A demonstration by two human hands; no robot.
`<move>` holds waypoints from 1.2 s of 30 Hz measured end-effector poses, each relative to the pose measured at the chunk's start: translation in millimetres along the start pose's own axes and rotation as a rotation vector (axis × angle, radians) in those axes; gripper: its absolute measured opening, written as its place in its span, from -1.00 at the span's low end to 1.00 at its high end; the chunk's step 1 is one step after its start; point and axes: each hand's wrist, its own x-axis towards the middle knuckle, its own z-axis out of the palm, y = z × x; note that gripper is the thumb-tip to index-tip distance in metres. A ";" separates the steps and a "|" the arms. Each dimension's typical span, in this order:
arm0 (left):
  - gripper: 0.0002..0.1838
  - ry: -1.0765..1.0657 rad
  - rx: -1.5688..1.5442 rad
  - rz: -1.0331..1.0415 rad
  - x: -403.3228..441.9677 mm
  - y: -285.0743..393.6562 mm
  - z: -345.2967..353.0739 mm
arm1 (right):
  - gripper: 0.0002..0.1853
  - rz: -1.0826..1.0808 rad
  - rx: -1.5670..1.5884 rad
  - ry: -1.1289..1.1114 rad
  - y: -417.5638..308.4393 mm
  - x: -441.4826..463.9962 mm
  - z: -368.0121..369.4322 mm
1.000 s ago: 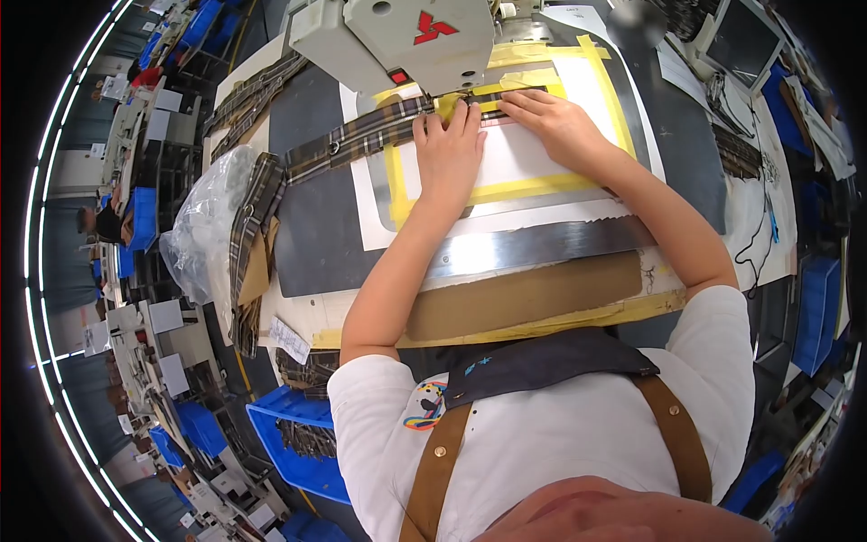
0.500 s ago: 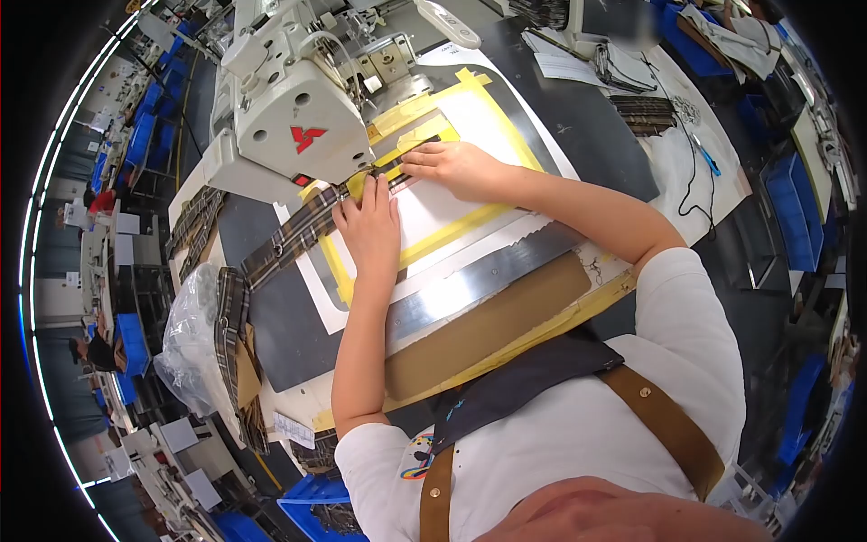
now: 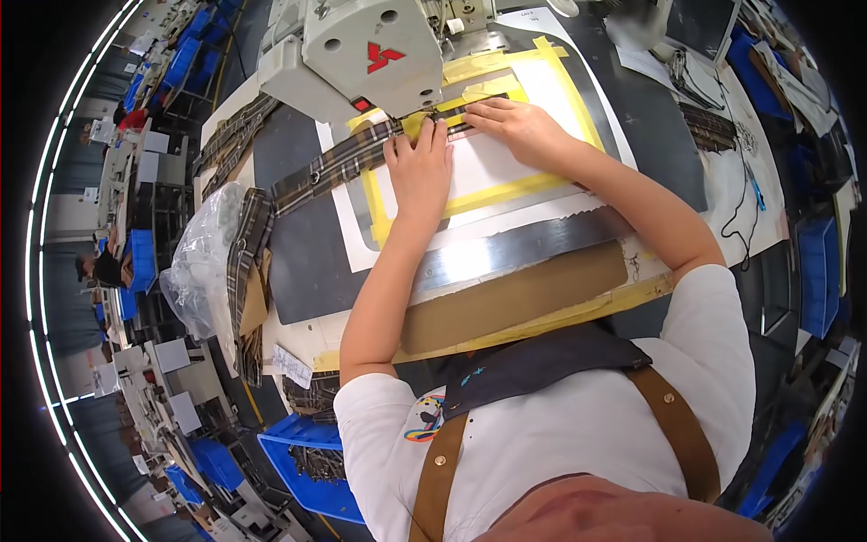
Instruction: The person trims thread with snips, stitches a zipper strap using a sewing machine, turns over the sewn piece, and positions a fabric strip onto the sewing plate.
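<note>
Under the head of a white sewing machine (image 3: pixel 352 63) lies a plaid strap (image 3: pixel 330 165) with metal rings, running left across the dark work plate. My left hand (image 3: pixel 420 172) presses on the strap close to the needle area, its fingers slightly apart and palm down. To the right, my right hand (image 3: pixel 519 131) lies flat over the strap's other end with fingers stretched out. White sheeting edged with yellow tape (image 3: pixel 515 188) lies beneath both hands. The needle itself is hidden by the machine head and my fingers.
A clear plastic bag (image 3: pixel 203 262) and more plaid straps (image 3: pixel 248 262) lie at the table's left side. A blue bin (image 3: pixel 312 479) with dark pieces stands below left. A monitor (image 3: pixel 700 27) and a cable are at the right. A person (image 3: pixel 107 268) is far left.
The camera view has swung and shifted, moving the whole scene in the frame. Both hands remain on the strap by the machine head, with little visible change in their pose.
</note>
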 end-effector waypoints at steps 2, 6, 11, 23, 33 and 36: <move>-0.56 -0.002 0.004 0.002 0.1 0.4 -0.4 | -0.49 -0.013 -0.021 0.020 0.5 -0.1 1.7; -0.55 -0.001 0.007 0.008 0.1 -0.1 -1.1 | -0.49 -0.007 -0.004 0.015 0.5 -0.1 1.6; -0.56 0.002 0.007 0.008 -0.5 0.3 -0.8 | -0.50 -0.010 -0.003 0.029 1.6 -0.3 4.1; -0.56 -0.007 0.009 0.000 -0.4 1.8 -3.4 | -0.54 -0.006 -0.013 0.018 -0.6 -0.7 -0.7; -0.53 0.000 -0.016 0.005 0.2 0.0 1.6 | -0.49 0.031 -0.013 -0.046 -0.2 0.8 -1.8; -0.53 -0.005 -0.020 0.003 0.5 0.1 1.1 | -0.54 -0.002 -0.009 0.026 -0.3 1.4 -0.2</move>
